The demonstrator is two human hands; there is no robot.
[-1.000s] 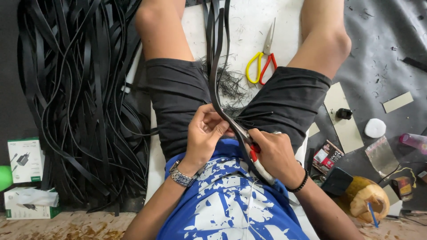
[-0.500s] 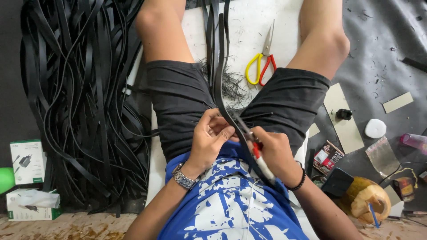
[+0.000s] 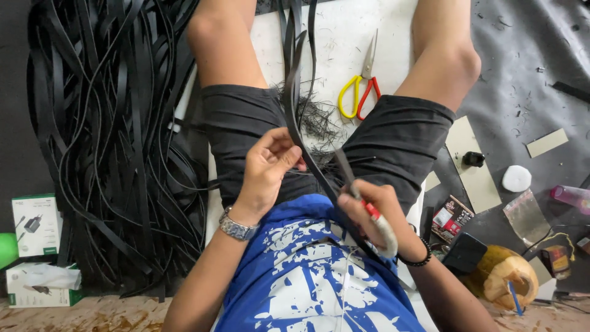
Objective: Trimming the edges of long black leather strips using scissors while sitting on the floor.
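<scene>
The left hand (image 3: 270,163) pinches a black strip (image 3: 294,110) over the lap, now lifted higher than a second ago. The right hand (image 3: 375,215) has drawn its knife (image 3: 362,203) back toward five o'clock, the blade against the strip's edge. Scissors (image 3: 362,86) lie at twelve o'clock; a heap of strips (image 3: 110,135) lies at nine.

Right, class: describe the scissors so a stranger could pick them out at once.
Start at the white board between the person's bare knees. The scissors lie on it, closed, beside the black strips. Nothing else there has one yellow and one red handle loop.
</scene>
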